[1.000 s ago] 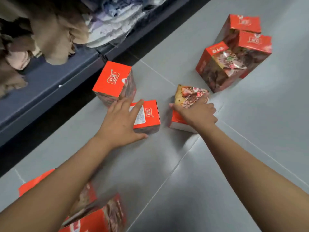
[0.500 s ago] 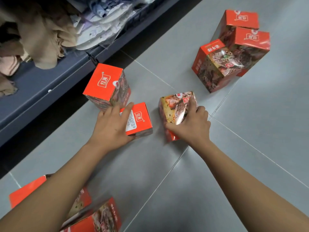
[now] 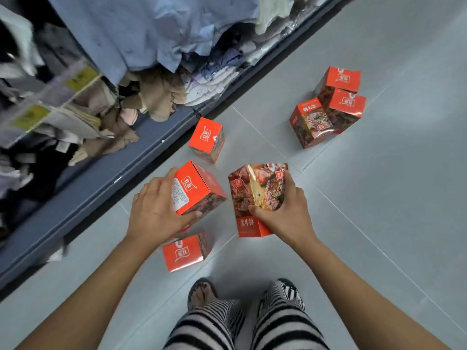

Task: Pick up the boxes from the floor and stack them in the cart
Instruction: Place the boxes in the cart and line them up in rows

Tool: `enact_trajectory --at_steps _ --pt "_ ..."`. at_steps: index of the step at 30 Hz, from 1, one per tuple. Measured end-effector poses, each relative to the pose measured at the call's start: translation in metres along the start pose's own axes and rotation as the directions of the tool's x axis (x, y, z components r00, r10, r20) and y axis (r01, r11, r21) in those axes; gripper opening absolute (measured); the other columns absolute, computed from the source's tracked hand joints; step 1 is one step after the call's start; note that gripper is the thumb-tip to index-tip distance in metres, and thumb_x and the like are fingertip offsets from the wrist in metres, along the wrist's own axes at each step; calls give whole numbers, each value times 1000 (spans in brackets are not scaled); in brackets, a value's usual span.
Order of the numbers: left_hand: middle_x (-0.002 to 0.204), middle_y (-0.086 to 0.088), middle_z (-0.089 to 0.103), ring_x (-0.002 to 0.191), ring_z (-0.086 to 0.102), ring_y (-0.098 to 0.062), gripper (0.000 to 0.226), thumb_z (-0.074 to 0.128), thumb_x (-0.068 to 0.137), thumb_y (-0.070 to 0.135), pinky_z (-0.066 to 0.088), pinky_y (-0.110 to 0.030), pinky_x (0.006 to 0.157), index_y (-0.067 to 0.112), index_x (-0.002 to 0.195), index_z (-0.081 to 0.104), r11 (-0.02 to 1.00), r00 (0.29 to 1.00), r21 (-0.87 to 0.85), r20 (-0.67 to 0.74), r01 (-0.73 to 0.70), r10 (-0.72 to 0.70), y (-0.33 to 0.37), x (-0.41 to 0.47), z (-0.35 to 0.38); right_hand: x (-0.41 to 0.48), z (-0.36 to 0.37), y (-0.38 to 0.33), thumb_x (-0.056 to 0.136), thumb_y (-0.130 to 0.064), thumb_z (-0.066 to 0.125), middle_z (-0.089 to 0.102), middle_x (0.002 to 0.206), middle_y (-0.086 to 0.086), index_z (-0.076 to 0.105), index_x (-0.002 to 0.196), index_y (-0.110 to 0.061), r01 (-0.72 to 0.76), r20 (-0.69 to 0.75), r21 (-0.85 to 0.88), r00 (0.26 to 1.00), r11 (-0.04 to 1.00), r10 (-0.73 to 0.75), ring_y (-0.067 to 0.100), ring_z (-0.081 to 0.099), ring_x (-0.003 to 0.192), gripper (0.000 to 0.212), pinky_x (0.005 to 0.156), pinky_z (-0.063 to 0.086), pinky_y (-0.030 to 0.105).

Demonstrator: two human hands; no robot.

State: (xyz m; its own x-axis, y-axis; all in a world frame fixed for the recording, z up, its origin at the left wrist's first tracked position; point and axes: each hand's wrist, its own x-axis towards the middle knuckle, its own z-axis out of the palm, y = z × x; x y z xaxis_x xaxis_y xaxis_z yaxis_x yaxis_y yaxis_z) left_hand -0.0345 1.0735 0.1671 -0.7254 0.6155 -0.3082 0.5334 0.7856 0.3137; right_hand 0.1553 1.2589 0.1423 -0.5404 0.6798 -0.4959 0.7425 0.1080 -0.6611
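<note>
Head view: the left hand [image 3: 158, 210] grasps an orange box [image 3: 195, 189], thumb along its lower edge and fingers over the far side, holding it tilted and, by the look of it, clear of the grey tiled floor [image 3: 379, 198]. The right hand [image 3: 283, 210] grips a second box [image 3: 255, 195], its food-picture face turned upward, fingers wrapped round the right side and thumb pressing the near face. Four boxes are on the floor: one [image 3: 185, 252] just below the left hand, near the person's striped trouser legs [image 3: 242, 322]; one [image 3: 207, 138] close to the base of the clothing shelf [image 3: 106, 183]; and a cluster [image 3: 328, 109] well apart toward the upper right, with at least three boxes touching. No cart is in view. The step appears to be lifting a box in each hand. To do it well, each grip should probably span opposite faces, since the thin card may dent, and the boxes should be levelled before the person turns toward the cart.
</note>
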Motion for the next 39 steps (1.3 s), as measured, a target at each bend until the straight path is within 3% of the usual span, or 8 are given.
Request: enact_trajectory --at_steps 9,12,15,23,26,34,39 --pt "137 -13 44 128 40 -33 114 77 59 63 31 -44 106 23 150 22 971 971 -90 -69 221 -227 28 -172 -231 -172 -106 -179 59 -62 78 39 131 4 6 153 -31 207 222 -34 955 978 -194 23 37 129 122 107 30 35" --pt "132 -15 47 124 44 -34 118 61 51 77 35 -45 103 22 149 25 935 932 -151 -127 321 -341 30 -234 -288 -220 -121 -229 63 -53 81 39 133 6 8 153 -29 271 287 -61 927 961 -243 24 36 131 119 107 30 34" --pt "131 -17 50 122 45 -35 113 76 55 65 36 -44 101 19 147 29 878 863 -226 -197 422 -465 30 -293 -325 -263 -127 -267 65 -49 81 38 133 6 8 154 -28 368 380 -77 870 927 -314 24 35 131 117 106 30 32" --pt "131 -14 50 120 48 -35 109 84 61 52 41 -46 97 20 148 26 660 601 -389 -279 642 -749 6 -461 -379 -381 -100 -340 63 -53 81 38 130 2 13 152 -33 577 630 -47 651 815 -424 22 40 128 114 107 35 35" --pt "125 -13 52 116 51 -35 104 84 60 51 43 -45 93 22 145 31 560 474 -455 -298 692 -828 -11 -530 -388 -426 -68 -361 51 -69 73 40 131 2 11 151 -37 648 719 -26 541 761 -436 23 40 128 123 109 36 44" --pt "114 1 60 107 57 -24 108 67 40 82 49 -45 89 38 134 38 301 114 -645 -316 702 -942 -74 -719 -373 -564 50 -396 40 -79 69 48 132 2 26 147 -34 783 846 109 250 612 -471 21 47 124 125 106 41 43" --pt "123 -1 59 115 54 -26 106 69 41 74 45 -44 96 30 133 42 204 -66 -756 -311 622 -948 -124 -833 -355 -674 139 -405 50 -68 77 51 127 4 30 142 -40 815 889 185 100 549 -448 22 52 117 108 104 44 42"
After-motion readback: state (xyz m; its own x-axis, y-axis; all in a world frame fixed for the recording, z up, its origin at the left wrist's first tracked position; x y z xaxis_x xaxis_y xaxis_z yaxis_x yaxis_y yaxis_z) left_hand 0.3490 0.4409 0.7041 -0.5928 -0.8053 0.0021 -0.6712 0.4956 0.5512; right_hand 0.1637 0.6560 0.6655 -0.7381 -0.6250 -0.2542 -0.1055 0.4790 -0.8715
